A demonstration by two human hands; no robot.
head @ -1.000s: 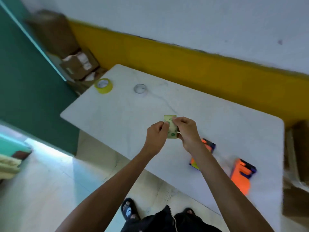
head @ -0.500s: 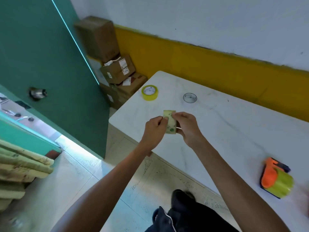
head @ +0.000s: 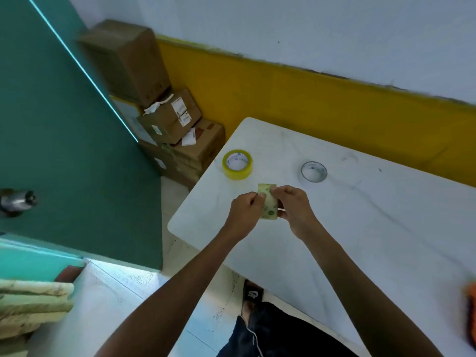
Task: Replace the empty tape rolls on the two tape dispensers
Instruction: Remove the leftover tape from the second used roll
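A white marbled tabletop (head: 373, 228) stands against a wall painted pale above and yellow below, with stacked cardboard boxes (head: 164, 119) in the corner beside a green door (head: 64, 137). Over the tabletop's near left corner, both hands grip a flattened, pale yellowish tape roll (head: 269, 206) seen edge-on. The left hand (head: 246, 212) pinches its left side with fingertips curled in; the right hand (head: 296, 210) clasps its right side, thumb and forefinger at the upper edge. Beyond the hands, a full yellow tape roll (head: 237, 164) lies flat near the far left corner. To its right, well apart, sits a thin clear ring (head: 314, 171), probably an empty core. An orange tape dispenser (head: 470, 315) is cut off, blurred, at the right edge.
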